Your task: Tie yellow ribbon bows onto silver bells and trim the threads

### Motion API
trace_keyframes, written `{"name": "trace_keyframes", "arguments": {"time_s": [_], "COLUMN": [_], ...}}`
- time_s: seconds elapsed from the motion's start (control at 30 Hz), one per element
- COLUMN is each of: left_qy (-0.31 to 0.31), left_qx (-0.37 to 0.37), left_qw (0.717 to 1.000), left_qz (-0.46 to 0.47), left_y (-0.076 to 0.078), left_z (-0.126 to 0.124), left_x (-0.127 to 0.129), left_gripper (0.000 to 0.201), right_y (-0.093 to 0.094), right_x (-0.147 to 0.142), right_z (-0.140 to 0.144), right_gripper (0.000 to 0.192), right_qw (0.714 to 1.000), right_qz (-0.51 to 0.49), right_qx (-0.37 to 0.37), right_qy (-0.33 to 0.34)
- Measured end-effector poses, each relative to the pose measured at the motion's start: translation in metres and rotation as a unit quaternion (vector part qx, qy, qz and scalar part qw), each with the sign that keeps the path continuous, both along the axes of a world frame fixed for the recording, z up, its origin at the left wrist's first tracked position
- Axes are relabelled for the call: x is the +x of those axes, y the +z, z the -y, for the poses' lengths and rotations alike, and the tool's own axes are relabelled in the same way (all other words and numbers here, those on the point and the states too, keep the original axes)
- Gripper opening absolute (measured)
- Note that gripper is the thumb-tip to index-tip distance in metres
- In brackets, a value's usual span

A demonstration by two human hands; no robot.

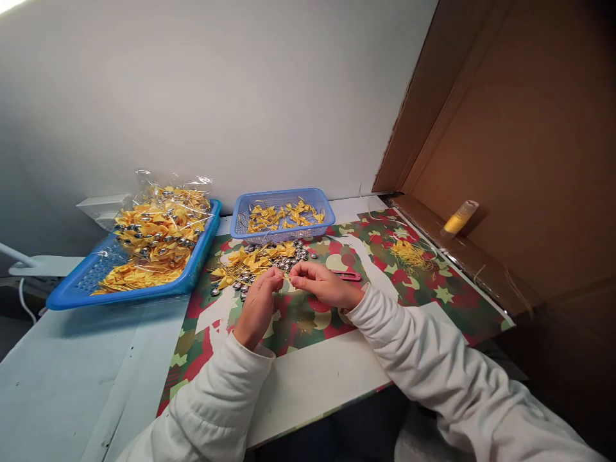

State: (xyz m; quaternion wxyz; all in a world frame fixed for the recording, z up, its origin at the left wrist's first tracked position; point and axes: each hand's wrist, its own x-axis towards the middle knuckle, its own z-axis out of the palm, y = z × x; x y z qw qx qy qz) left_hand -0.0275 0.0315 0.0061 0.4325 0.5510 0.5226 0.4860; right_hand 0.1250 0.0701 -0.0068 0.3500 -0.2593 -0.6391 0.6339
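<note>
My left hand (262, 301) and my right hand (321, 282) meet over the patterned sheet, fingertips pinched and nearly touching. A small yellowish bit shows between them, too small and covered to name. Just beyond lie yellow ribbon bows (255, 258) with cords, mixed with silver bells (289, 260). Beside the right hand, partly behind it, is a pink-handled tool (347, 275), perhaps thread snips.
A light-blue basket (235, 228) holding yellow bows stands behind. At left, a larger blue tray (72, 296) carries bows and a clear plastic bag (163, 221) of bows with bells. Yellow strings (411, 254) lie right, near a clear tube (461, 219) and a cardboard wall (520, 128).
</note>
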Motion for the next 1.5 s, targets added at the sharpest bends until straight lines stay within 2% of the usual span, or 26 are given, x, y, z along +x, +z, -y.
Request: {"name": "trace_keyframes", "arguments": {"time_s": [0.2,0.37,0.7,0.97,1.5], "left_qy": [0.009,0.011,-0.024,-0.022,-0.04], "left_qx": [0.014,0.013,-0.034,-0.011,-0.013], "left_qw": [1.0,1.0,0.999,0.999,0.998], "left_qz": [-0.003,-0.006,-0.022,-0.024,-0.041], "left_y": [-0.0027,-0.0034,-0.0027,-0.0019,-0.0025], "left_z": [-0.0009,-0.0009,0.0003,-0.0007,-0.0001], "left_x": [-0.0009,-0.0015,-0.0017,-0.002,-0.0024], "left_gripper": [0.019,0.019,0.018,0.025,0.023], "right_y": [-0.0004,-0.0011,0.0008,-0.0005,-0.0006], "right_x": [0.0012,0.0028,0.002,0.0029,0.0057], "right_z": [-0.0023,-0.0024,-0.0035,-0.0015,-0.0079], "right_gripper": [0.032,0.026,0.037,0.04,0.017], "right_qw": [0.998,0.996,0.999,0.999,0.999], "right_qz": [-0.014,-0.002,-0.004,0.029,0.031], "right_qx": [-0.065,-0.08,-0.045,0.011,-0.034], "right_qy": [0.024,0.025,0.009,-0.01,0.002]}}
